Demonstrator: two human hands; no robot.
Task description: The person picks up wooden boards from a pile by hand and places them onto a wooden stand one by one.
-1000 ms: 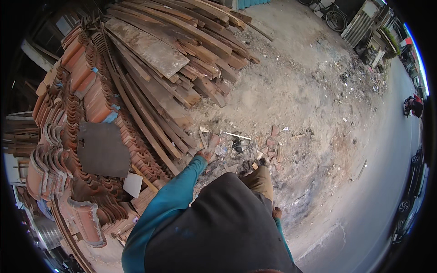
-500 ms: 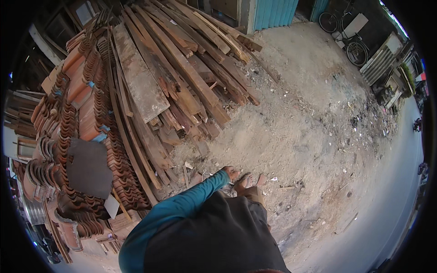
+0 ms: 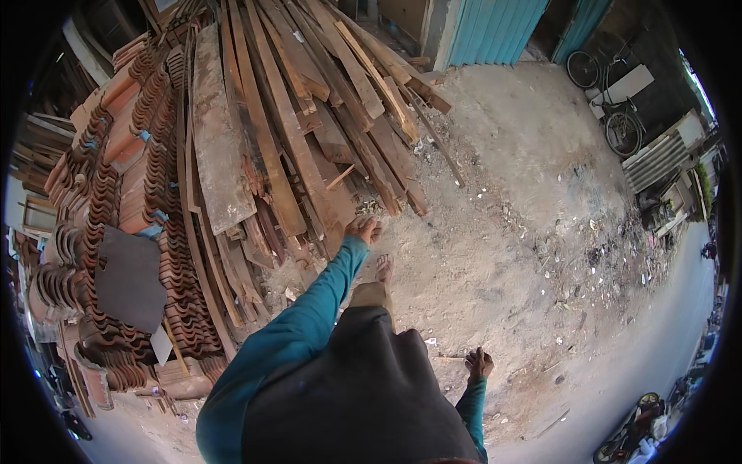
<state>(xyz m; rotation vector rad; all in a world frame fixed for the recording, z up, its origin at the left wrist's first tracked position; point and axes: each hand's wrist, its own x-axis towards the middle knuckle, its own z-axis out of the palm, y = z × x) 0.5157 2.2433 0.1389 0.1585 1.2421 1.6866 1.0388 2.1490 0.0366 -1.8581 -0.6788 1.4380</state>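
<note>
Left hand is out in front on a teal-sleeved arm, right at the near end of the plank pile. Fingers curl down over the tip of a brown plank; looks like it's touching the wood, but a firm grip? Can't tell from this angle. Right hand hangs low, well apart from the pile, fingers loosely spread, holding nothing, w/ bare dirt ground under it.

The pile is the landmark: long weathered boards fanned out, far ends pointing away from the person, near ends bunched by the left hand. One wide grey board lies on the pile's left part. Left of the pile, stacked terracotta roof tiles in curved rows, touching the pile's edge, w/ a flat dark slab resting on the tiles. One bare foot shows just below the left hand, near the pile's near end.

Beyond the pile's far end, a teal corrugated wall. Right of the pile across the dirt, a bicycle leans, well apart. Scattered rubble and chips lie on the ground, right of the pile too.
</note>
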